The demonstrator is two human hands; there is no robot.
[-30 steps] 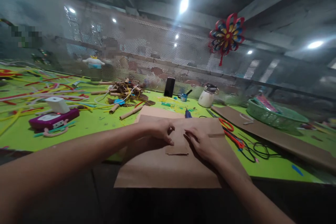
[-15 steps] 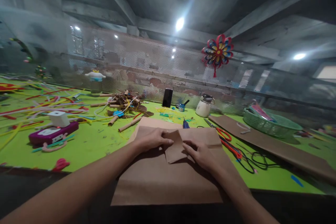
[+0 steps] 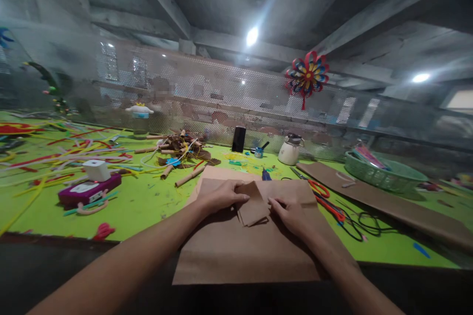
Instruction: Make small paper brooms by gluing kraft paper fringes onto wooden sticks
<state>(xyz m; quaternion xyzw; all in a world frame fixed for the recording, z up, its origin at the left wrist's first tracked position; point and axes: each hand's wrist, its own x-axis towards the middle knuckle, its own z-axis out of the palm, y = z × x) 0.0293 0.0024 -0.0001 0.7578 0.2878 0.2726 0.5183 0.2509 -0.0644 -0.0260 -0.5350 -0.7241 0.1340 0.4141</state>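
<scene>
A small stack of brown kraft paper pieces (image 3: pixel 253 204) lies tilted over a large brown kraft paper sheet (image 3: pixel 244 261). My left hand (image 3: pixel 223 197) grips the stack at its upper left, thumb on top and fingers partly hidden. At least two layers show fanned at the lower edge. Just right of the stack is my right hand (image 3: pixel 290 214), its fingers loosely bent and apart, the tips close to the paper's edge but seemingly not holding it. Beyond the big sheet a dark blue pointed tool (image 3: pixel 266 174) pokes up, mostly hidden.
Orange-handled scissors (image 3: pixel 320 188) and a black cord (image 3: pixel 365 224) lie at right, near a long brown strip (image 3: pixel 369 197) and green basket (image 3: pixel 388 174). At left stands a purple power strip (image 3: pixel 88 192). Behind are paper rolls (image 3: pixel 190 176), a phone (image 3: pixel 238 139) and a white jug (image 3: pixel 290 150).
The right hand's fingertips have come off the small paper's right side, and its lower layers now show fanned. My left hand still grips it. The view has shifted slightly left.
</scene>
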